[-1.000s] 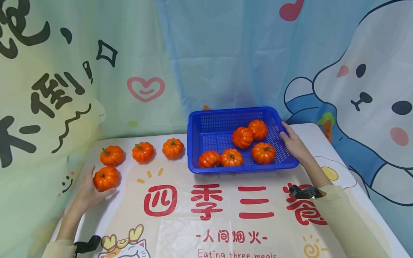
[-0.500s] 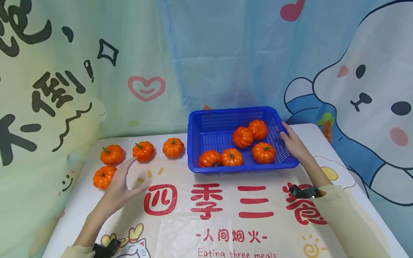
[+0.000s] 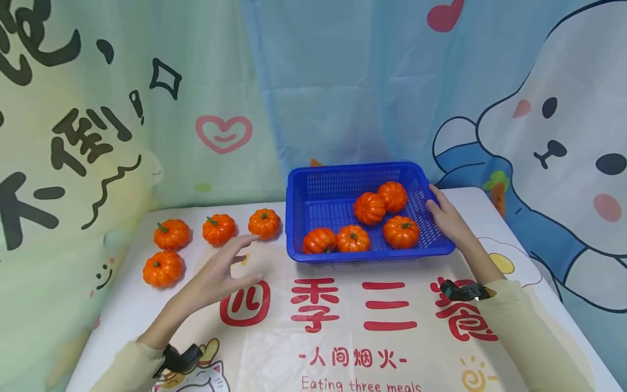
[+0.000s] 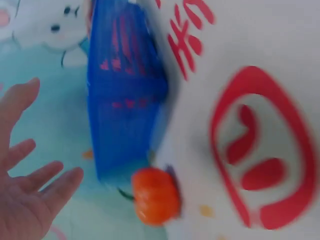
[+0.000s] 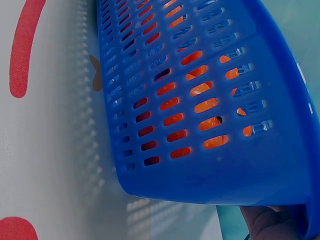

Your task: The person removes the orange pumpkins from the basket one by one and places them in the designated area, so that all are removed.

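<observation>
My left hand [image 3: 217,277] holds nothing; its thumb and fingers are spread apart. Its index fingertip overlaps the lower edge of the nearest small orange pumpkin [image 3: 264,224] in the head view. In the left wrist view the left hand [image 4: 27,195] is apart from that pumpkin [image 4: 156,196], which has a green stem. My right hand [image 3: 448,218] grips the right rim of a blue plastic basket [image 3: 289,218]. The right wrist view shows fingers [image 5: 270,222] under that rim. Inside the basket lie several pumpkins, among them one front right [image 3: 401,232].
Left of the basket, more pumpkins stand on the table: one in the back row [image 3: 219,230], one in the far left corner [image 3: 171,234] and one in front of it [image 3: 164,269]. A printed cloth [image 3: 352,294] covers the table. A patterned curtain [image 3: 323,98] hangs behind.
My left hand has left the front-left pumpkin, which stays on the table, and moved right towards the pumpkin beside the basket. The right hand and the basket have not moved.
</observation>
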### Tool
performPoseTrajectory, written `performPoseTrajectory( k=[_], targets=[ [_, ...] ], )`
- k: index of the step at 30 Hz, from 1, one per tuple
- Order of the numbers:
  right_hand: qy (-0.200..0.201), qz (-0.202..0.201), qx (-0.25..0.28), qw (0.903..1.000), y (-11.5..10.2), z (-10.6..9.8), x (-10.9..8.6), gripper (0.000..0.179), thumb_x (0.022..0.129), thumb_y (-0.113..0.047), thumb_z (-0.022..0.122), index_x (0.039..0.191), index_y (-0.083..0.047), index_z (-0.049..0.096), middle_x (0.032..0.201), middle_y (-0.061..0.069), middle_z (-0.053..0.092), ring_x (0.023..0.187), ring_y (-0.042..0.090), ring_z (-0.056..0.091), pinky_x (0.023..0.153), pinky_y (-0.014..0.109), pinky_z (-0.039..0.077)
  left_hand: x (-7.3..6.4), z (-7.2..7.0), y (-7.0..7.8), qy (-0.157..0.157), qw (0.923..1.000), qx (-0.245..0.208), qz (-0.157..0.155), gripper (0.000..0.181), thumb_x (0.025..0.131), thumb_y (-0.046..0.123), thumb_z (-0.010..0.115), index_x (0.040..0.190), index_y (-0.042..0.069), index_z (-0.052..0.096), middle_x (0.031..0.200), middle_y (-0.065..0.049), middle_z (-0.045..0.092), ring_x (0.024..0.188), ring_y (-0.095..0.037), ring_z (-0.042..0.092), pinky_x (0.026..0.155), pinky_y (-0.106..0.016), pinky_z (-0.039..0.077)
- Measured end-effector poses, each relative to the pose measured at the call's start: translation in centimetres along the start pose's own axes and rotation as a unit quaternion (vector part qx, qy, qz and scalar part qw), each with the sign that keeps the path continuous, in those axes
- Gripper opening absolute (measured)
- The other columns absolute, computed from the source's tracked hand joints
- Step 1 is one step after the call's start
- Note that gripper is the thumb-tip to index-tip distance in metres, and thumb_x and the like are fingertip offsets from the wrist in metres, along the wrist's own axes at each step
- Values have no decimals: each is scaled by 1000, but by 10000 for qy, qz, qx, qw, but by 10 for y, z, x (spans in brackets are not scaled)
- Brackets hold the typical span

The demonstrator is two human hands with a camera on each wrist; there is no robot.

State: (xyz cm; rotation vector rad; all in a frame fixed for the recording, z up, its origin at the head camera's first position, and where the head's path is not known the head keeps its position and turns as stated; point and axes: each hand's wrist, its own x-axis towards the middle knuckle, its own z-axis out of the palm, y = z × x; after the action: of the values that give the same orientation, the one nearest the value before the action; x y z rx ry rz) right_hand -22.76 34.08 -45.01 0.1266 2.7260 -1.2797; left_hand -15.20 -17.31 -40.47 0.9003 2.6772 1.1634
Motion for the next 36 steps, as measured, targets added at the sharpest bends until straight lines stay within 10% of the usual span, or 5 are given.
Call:
performPoseTrajectory(
  k=[9,19,25,32,36],
  targets=[
    [27,43,32,10000,2,-11,0,60,106,-38,18,156,-16,-5,161,25,-1,146,52,5,114,70,8,110,3,36,-1845,9793,462,690,54,91,29,68,140,15,50,140,-10,50,123,-26,54,96,-40,54],
    [2,43,16,10000,2,-6,-2,59,106,-35,19,156,-13,-4,161,25,1,147,50,6,115,69,8,187,37,27,-4074,8841,2194,651,59,93,27,65,147,21,42,150,-9,43,139,-27,38,117,-45,34],
    [-14,40,59,10000,0,-6,-3,60,106,-36,20,156,-14,-5,161,24,0,147,50,5,115,68,8,197,55,30,-4594,8566,2312,404,64,91,23,68,148,27,40,150,-7,41,138,-25,38,118,-43,32],
    [-4,47,36,10000,-1,-5,-5,60,106,-36,20,156,-13,-4,161,24,0,147,50,5,115,68,7,198,59,27,-4622,8509,2466,389,67,89,23,70,148,27,39,151,-5,40,139,-23,37,119,-42,30],
    [-18,3,22,10000,-2,-4,-2,60,106,-37,20,156,-13,-4,161,24,1,147,50,6,116,68,8,195,41,33,-4038,8807,2348,783,68,85,31,75,144,20,43,145,-5,47,135,-24,43,116,-41,36]
  ],
)
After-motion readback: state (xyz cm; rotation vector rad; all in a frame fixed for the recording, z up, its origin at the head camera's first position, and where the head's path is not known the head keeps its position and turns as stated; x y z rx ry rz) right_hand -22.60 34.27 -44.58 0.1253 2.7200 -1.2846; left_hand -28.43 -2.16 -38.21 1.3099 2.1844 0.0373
